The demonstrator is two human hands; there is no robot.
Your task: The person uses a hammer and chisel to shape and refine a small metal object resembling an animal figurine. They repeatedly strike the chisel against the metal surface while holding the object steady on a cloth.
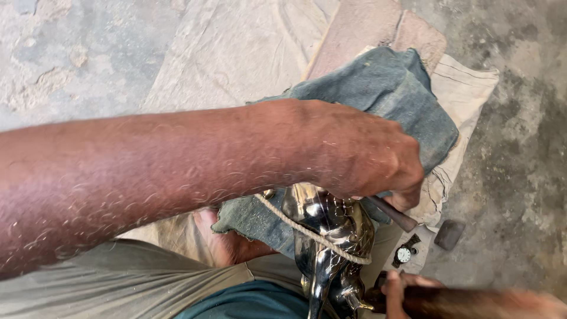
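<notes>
Head view: a person seated on the floor works a shiny metal figure (331, 236), which stands upright between the knees against a blue-grey cloth (378, 94) and is bound with a loop of rope (307, 233). The left hand (366, 156), reaching across from the left, has its fingers closed around a dark-handled tool (393, 214) pressed at the figure's upper flank. The right hand (407, 289), low at the frame's bottom edge and blurred, grips a dark wooden handle (466, 301) near the figure's base. The metal already gleams and shows patterned marks on its top, which suggests the surface work is well along; how much remains cannot be told. A wristwatch (405, 253) and a small dark block (449, 234) lie beside, on the concrete.
</notes>
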